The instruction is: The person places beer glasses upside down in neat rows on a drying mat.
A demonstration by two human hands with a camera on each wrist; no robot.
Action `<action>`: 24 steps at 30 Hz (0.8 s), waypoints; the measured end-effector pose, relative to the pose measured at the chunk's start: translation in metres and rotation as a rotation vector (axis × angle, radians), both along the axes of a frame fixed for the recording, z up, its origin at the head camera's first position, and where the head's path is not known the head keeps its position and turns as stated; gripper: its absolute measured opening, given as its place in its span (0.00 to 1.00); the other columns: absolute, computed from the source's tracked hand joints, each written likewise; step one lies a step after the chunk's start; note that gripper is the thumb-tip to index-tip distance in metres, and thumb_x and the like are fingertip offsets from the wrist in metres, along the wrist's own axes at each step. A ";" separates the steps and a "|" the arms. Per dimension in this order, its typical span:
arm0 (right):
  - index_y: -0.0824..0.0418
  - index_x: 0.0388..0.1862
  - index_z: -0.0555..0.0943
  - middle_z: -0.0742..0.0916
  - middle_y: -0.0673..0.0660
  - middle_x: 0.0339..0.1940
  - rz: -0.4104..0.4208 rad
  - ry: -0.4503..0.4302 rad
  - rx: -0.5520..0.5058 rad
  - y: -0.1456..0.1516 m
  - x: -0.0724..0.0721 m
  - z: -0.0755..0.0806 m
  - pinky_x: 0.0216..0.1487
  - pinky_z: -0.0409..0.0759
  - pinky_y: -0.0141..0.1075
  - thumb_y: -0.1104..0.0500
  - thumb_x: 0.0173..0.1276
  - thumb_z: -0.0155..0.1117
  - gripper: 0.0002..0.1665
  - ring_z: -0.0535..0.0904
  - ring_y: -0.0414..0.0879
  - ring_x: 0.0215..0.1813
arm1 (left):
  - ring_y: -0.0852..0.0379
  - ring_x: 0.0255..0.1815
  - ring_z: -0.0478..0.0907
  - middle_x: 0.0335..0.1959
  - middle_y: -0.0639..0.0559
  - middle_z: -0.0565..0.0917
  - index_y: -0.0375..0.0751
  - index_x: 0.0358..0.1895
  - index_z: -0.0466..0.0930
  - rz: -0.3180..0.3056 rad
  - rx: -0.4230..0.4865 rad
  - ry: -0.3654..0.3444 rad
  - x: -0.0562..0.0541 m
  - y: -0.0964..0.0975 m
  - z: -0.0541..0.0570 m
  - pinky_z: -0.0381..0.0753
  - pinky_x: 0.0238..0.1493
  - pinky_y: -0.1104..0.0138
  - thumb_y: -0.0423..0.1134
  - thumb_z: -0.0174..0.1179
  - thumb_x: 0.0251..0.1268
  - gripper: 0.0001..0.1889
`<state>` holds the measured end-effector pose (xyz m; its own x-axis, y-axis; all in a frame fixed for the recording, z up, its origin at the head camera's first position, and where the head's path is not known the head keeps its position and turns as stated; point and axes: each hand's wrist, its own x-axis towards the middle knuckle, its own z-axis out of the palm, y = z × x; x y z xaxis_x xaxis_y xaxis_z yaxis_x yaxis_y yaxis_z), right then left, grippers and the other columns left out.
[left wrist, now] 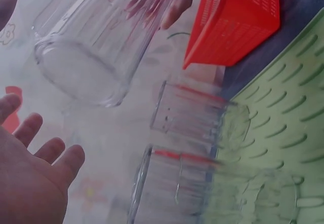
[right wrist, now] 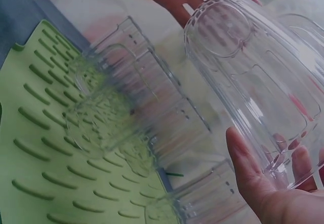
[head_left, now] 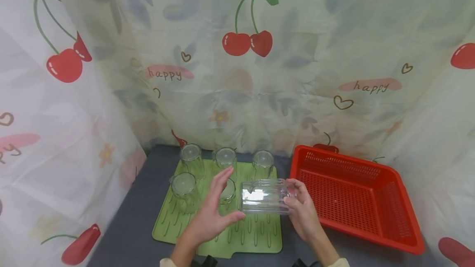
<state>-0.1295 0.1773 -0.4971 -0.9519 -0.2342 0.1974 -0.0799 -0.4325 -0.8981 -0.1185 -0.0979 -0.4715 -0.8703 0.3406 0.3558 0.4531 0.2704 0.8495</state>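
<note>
My right hand [head_left: 306,213] holds a clear glass mug [head_left: 261,197] sideways above the right part of a green drying mat [head_left: 256,234]. Its fingers and thumb grip the mug at the mouth end, and the base points left. In the right wrist view the handle shows on the side of the mug [right wrist: 253,77]. My left hand [head_left: 208,217] is by the base with thumb and fingers spread, holding nothing; the left wrist view shows a gap between its fingers and the mug [left wrist: 96,46]. Several similar mugs stand upside down on the mat, one [head_left: 226,193] partly behind the left hand.
A red plastic basket [head_left: 412,217] with perforated sides stands right of the mat on the dark grey tabletop [head_left: 130,221]. Upside-down mugs [head_left: 191,160] line the mat's back edge, and another mug [head_left: 184,188] stands at its left. A patterned curtain [head_left: 237,94] encloses the back and sides.
</note>
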 end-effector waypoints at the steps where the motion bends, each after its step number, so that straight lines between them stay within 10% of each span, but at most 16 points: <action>1: 0.52 0.64 0.65 0.78 0.44 0.63 0.008 0.003 -0.005 -0.001 0.000 -0.001 0.54 0.85 0.32 0.73 0.72 0.46 0.26 0.83 0.38 0.55 | 0.41 0.83 0.54 0.85 0.55 0.48 0.59 0.84 0.44 -0.005 -0.003 0.003 0.000 0.002 0.000 0.61 0.76 0.37 0.38 0.76 0.56 0.58; 24: 0.48 0.64 0.63 0.73 0.43 0.65 0.105 -0.020 0.010 -0.017 0.005 0.001 0.60 0.83 0.36 0.70 0.74 0.44 0.26 0.78 0.37 0.62 | 0.41 0.80 0.57 0.82 0.54 0.55 0.61 0.82 0.48 -0.062 0.051 -0.021 -0.002 0.022 -0.012 0.66 0.71 0.33 0.42 0.77 0.56 0.56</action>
<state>-0.1245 0.1606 -0.4957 -0.9259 -0.3346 0.1753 -0.0163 -0.4283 -0.9035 -0.1205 -0.0758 -0.4833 -0.8558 0.3758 0.3556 0.4491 0.1984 0.8712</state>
